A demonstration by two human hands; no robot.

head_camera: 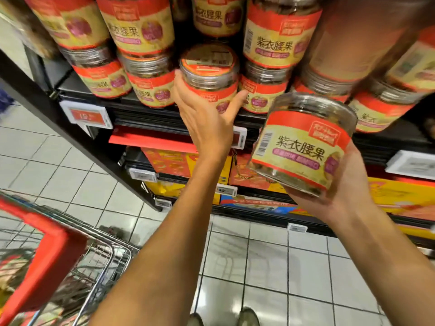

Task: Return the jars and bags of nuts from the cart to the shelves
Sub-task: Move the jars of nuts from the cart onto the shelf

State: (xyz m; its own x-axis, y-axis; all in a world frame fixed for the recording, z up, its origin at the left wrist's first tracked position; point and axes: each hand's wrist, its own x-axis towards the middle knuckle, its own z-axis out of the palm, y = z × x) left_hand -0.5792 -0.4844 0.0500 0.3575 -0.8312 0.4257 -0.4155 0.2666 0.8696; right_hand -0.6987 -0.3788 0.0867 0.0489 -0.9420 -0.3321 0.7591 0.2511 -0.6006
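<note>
The person stands at the shelf (pixel 141 111) with a jar in each hand. The left hand (pixel 207 118) wraps the front jar (pixel 209 76), fingers round its left side and thumb on its right. That jar sits at the shelf's front edge, tipped towards us so its lid shows, in the gap between the left neighbour (pixel 150 88) and the right neighbour (pixel 263 95). The right hand (pixel 341 187) cradles the spare jar (pixel 303 144) from beneath, fingers curled up its side, in the air in front of the shelf and leaning a little. The cart (pixel 56 241) is down at the left, well apart from both.

To my eye the step is seating the front jar. It wants standing straight and sliding back until its base is fully on the board, label outward like the rest. The gap looks snug, so push it in square, or it may nudge the neighbours. The upper row (pixel 211 17) hangs close overhead, and too high a lift could knock it. The plastic looks smooth, so let go only once the jar stands flat. The spare jar then needs its own place, and I can't see one from here.
</note>
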